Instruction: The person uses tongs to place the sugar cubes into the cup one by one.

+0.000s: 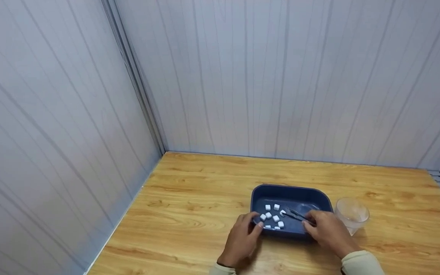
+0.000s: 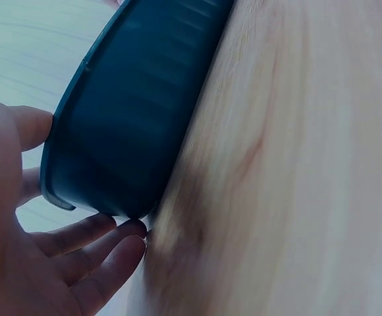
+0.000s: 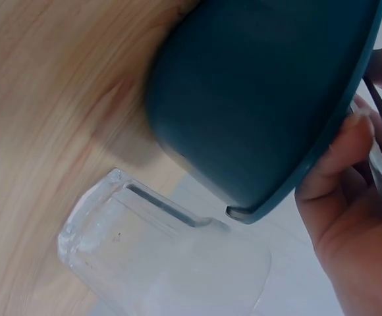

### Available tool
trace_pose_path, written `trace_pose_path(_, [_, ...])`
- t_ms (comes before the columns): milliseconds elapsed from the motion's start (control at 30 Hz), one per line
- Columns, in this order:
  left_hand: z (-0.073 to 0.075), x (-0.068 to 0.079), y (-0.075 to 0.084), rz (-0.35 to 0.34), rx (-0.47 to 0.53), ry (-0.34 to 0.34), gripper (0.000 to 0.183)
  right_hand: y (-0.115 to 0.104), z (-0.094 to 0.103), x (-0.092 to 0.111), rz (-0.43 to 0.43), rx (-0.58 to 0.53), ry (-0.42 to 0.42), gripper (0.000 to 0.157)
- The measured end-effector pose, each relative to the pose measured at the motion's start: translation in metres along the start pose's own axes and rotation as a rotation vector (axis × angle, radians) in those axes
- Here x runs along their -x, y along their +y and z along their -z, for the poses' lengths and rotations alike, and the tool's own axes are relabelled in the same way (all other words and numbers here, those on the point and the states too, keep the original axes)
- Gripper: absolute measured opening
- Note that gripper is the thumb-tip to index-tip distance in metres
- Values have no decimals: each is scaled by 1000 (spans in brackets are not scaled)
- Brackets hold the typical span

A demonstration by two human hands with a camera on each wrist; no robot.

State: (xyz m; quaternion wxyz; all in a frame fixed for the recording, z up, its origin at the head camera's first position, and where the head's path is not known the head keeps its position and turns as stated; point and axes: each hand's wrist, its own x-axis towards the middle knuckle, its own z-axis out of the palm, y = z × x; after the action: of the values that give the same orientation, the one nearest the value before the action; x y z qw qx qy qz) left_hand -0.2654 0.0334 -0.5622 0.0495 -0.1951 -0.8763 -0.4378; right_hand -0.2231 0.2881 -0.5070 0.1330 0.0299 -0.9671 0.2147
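A dark blue plastic basin (image 1: 292, 233) stands on the table with several small white cubes (image 1: 276, 218) inside, mostly in its left half. My left hand (image 1: 241, 237) grips the basin's left rim; in the left wrist view its thumb and a finger are at the rim, and the other fingers lie along the outer wall (image 2: 125, 118). My right hand (image 1: 329, 231) holds metal tweezers (image 1: 295, 215) over the basin's right side. The tweezers' tips are at one white cube (image 1: 283, 212), apart from the others. In the right wrist view, the tweezers' metal arms (image 3: 379, 164) show between thumb and fingers.
Close to the basin's right side, beside my right hand, stands a clear glass (image 1: 351, 212). The wood-grain table (image 1: 189, 198) meets pale panel walls (image 1: 220, 84) at the back and left.
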Motion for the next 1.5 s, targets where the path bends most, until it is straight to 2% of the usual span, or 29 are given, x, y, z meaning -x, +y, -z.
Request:
trace_pose_path(200, [-4,1,2,29,1,-19,37,2,1,-1,-30,-18,-33,15])
trace_pose_path(567, [-2,-1,2,31,10,-22,36,3,-4,-5,-34,-10,-61,23])
trace_pose_path(1200, [2,-1,-1,33,16,-25,39,1,-13,-11,-27,-16,-37,14])
trace_pose_path(1500, [2,1,-2,25,18,-26,40,1,-14,-11,-54,-41,-69,13])
